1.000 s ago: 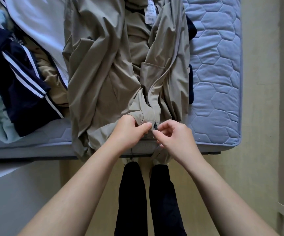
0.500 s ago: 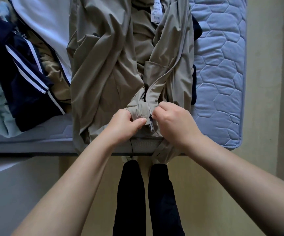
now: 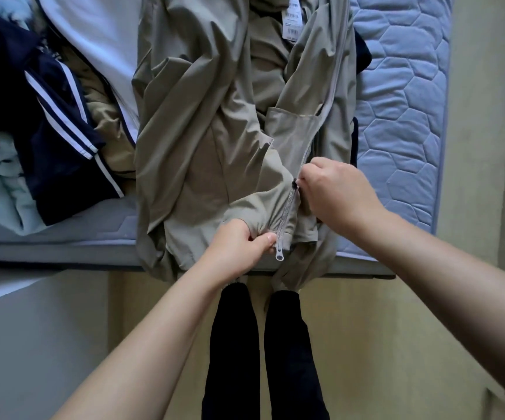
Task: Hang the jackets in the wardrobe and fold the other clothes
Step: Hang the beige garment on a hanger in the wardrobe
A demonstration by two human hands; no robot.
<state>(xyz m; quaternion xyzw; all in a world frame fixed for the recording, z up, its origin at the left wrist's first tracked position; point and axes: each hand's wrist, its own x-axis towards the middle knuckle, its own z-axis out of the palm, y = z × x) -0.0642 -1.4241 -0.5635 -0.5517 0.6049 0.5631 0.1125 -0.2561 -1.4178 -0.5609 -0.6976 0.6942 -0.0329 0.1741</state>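
Note:
A beige zip-up jacket [image 3: 202, 122] lies lengthwise on the mattress, its hem hanging over the near edge. My left hand [image 3: 239, 247] grips the bunched hem just left of the zipper's bottom end. My right hand [image 3: 333, 192] pinches the dark zipper slider [image 3: 294, 184] a short way up the track. The zipper teeth [image 3: 286, 213] between the two hands are closed; above the slider the front is still parted. A paper tag [image 3: 292, 22] shows near the collar.
The blue quilted mattress [image 3: 402, 122] lies bare at the right. A navy garment with white stripes [image 3: 54, 128], a white cloth [image 3: 99, 34], a tan piece [image 3: 105, 122] and a pale teal one [image 3: 0, 183] pile up at the left. Below is yellowish floor [image 3: 381, 344] with my dark-trousered legs [image 3: 233, 353].
My right hand has drawn the slider up the track away from the hem, closing a short run of zipper. My left hand stays gripping the hem.

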